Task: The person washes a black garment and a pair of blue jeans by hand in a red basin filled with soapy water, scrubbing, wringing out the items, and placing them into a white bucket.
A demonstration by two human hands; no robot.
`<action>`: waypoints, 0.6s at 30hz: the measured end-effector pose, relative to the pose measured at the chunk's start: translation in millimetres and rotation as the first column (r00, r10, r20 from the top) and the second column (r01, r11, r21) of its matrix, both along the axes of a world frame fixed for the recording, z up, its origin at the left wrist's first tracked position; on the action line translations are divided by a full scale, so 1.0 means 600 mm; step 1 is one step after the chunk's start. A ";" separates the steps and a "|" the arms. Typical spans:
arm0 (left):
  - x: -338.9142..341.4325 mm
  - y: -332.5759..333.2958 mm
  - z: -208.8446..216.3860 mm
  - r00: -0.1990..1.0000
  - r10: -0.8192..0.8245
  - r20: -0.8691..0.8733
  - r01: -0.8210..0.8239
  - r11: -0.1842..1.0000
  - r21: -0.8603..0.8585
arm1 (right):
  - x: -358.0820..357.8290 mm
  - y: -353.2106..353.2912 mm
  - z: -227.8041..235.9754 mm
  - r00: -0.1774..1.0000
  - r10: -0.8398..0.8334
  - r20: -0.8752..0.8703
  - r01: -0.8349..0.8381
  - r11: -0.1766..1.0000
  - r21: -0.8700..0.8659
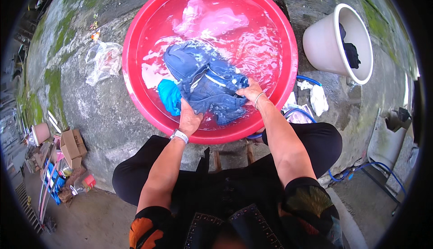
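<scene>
A large red basin (135, 93) of water stands in front of me. Both hands grip wet blue denim jeans (203, 75) at the water's surface. My left hand (189, 117) closes on their near left edge, its fingers partly hidden by the cloth. With fingers bent round the fabric, my right hand (251, 91) holds the right side near a button and a white-edged opening. A bright blue cloth (169, 96) lies against the jeans, beside my left hand. Pale pink cloth (209, 19) floats at the far side of the basin.
To the right, a white bucket (322, 39) is tipped toward me with dark cloth (351, 54) inside. A blue hose (336, 177) runs along the ground. A clear plastic bag (104, 62) lies left of the basin. A cardboard box (72, 147) and clutter sit lower left.
</scene>
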State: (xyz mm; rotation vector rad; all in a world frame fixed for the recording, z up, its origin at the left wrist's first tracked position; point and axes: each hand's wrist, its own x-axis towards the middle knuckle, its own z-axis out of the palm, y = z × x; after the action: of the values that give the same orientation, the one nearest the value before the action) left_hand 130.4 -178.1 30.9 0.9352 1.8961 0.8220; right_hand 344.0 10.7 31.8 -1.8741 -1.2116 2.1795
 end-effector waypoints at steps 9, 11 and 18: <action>-0.142 0.069 0.016 0.893 -0.106 -0.437 0.170 0.979 0.110 | 0.002 0.111 0.124 0.997 0.039 -0.072 -0.007 0.920 0.391; -0.150 0.125 0.157 0.738 -0.162 -0.655 0.276 0.958 0.073 | -0.001 0.145 0.173 0.983 0.109 -0.148 -0.008 0.829 0.560; -0.192 0.263 0.461 0.525 -0.041 -0.850 0.511 0.814 0.277 | -0.024 0.209 0.486 0.923 0.218 -0.319 0.127 0.608 0.783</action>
State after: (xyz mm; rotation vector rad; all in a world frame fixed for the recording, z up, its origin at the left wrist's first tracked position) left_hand 15.4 -20.2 307.7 2.2379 2.1860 0.7307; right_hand 329.9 136.0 323.7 -0.9785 -1.7290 1.4558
